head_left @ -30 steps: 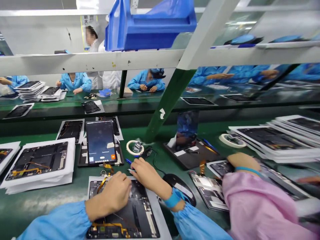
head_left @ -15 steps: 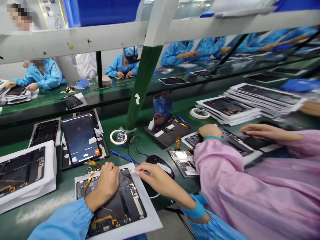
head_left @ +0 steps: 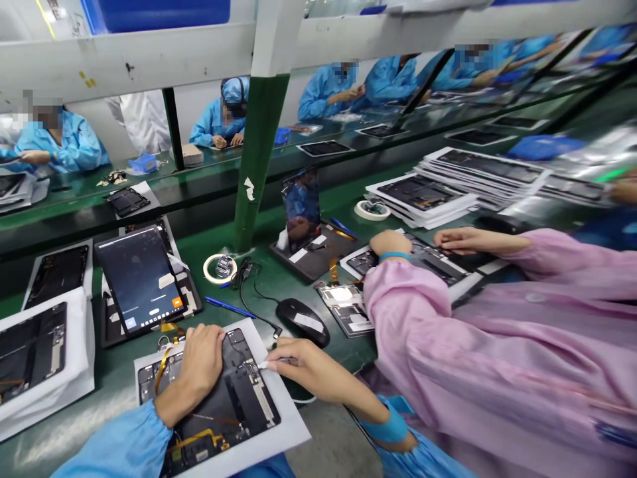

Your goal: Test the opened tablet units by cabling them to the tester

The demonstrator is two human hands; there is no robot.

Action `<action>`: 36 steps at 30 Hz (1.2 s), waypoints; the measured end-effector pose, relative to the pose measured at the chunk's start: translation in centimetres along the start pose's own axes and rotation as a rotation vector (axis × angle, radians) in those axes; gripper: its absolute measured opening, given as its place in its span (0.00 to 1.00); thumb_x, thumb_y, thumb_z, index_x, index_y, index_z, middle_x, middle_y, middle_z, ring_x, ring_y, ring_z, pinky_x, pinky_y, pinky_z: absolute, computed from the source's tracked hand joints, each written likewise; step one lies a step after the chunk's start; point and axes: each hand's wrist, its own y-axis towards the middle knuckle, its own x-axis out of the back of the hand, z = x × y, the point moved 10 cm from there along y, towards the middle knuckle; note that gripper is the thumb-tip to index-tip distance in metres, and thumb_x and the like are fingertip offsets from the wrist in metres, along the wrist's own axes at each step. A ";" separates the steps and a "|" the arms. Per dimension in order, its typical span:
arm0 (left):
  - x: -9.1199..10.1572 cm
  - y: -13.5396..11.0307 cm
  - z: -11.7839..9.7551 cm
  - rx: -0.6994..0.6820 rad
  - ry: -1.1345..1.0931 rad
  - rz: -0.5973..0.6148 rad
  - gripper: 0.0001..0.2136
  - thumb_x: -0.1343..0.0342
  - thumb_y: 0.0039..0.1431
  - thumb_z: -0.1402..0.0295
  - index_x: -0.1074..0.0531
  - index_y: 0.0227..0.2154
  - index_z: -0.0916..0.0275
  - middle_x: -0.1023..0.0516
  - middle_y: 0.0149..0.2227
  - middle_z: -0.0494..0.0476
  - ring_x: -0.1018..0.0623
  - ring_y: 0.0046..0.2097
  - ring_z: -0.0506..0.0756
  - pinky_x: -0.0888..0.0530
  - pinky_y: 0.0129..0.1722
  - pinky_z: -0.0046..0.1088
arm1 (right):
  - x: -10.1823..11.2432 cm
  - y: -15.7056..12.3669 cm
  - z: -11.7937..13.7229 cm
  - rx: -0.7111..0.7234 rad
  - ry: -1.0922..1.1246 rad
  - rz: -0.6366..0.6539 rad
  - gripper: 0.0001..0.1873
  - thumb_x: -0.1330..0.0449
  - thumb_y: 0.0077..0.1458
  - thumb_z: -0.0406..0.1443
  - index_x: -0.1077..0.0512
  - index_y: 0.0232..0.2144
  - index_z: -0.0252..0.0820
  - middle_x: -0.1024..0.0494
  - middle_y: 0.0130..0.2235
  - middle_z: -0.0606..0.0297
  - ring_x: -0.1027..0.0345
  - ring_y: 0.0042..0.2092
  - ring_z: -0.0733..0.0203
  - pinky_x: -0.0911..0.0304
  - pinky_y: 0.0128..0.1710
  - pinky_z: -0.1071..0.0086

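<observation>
My left hand (head_left: 199,365) lies curled on the open tablet's exposed inner chassis (head_left: 223,405), which sits on a white sheet (head_left: 283,425). An orange-yellow flex cable (head_left: 162,368) runs beside that hand. My right hand (head_left: 306,368) rests at the sheet's right side, pinching a slim white-tipped tool (head_left: 271,362) over the tablet's edge. Between them, the tool's tip stays apart from my left hand. What lies under my left palm is hidden.
A lit tablet (head_left: 139,279) stands on a black tray left of my hands. Nearby lie a black computer mouse (head_left: 302,322), a blue pen (head_left: 229,307) and a tape roll (head_left: 219,268). A co-worker's pink sleeve (head_left: 438,332) crosses the bench at right, above stacked tablets (head_left: 488,169).
The view has swung left. My right hand has moved from the tablet's top edge to its right side. The pink-sleeved co-worker now reaches further across the bench.
</observation>
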 end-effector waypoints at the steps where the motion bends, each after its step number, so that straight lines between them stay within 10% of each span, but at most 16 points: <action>1: 0.0 0.0 0.0 -0.009 -0.016 -0.005 0.17 0.61 0.72 0.66 0.25 0.41 0.62 0.21 0.40 0.59 0.26 0.42 0.57 0.34 0.47 0.36 | 0.0 0.0 0.0 0.003 -0.007 0.003 0.17 0.42 0.64 0.46 0.19 0.36 0.42 0.26 0.33 0.63 0.35 0.35 0.61 0.45 0.35 0.68; 22: -0.6 -0.6 0.3 0.023 -0.168 -0.015 0.14 0.56 0.70 0.70 0.24 0.46 0.60 0.20 0.46 0.57 0.23 0.47 0.56 0.31 0.51 0.35 | -0.9 1.0 3.2 0.160 -0.279 0.189 0.10 0.42 0.66 0.37 0.21 0.37 0.42 0.23 0.36 0.63 0.30 0.40 0.58 0.41 0.42 0.67; 30: -0.5 -0.9 -0.1 0.040 -0.062 0.034 0.15 0.57 0.71 0.71 0.24 0.45 0.61 0.21 0.44 0.57 0.24 0.46 0.57 0.30 0.48 0.35 | 0.3 8.1 5.9 0.166 -0.823 -0.334 0.06 0.42 0.66 0.35 0.26 0.38 0.39 0.24 0.40 0.58 0.35 0.45 0.51 0.41 0.44 0.61; 36: -1.1 -1.2 -0.1 0.038 -0.032 0.028 0.14 0.57 0.71 0.71 0.25 0.45 0.60 0.21 0.45 0.57 0.23 0.47 0.57 0.30 0.49 0.35 | -1.2 10.8 4.6 0.157 -0.883 -0.404 0.07 0.43 0.65 0.31 0.27 0.34 0.38 0.25 0.36 0.56 0.35 0.42 0.50 0.42 0.38 0.61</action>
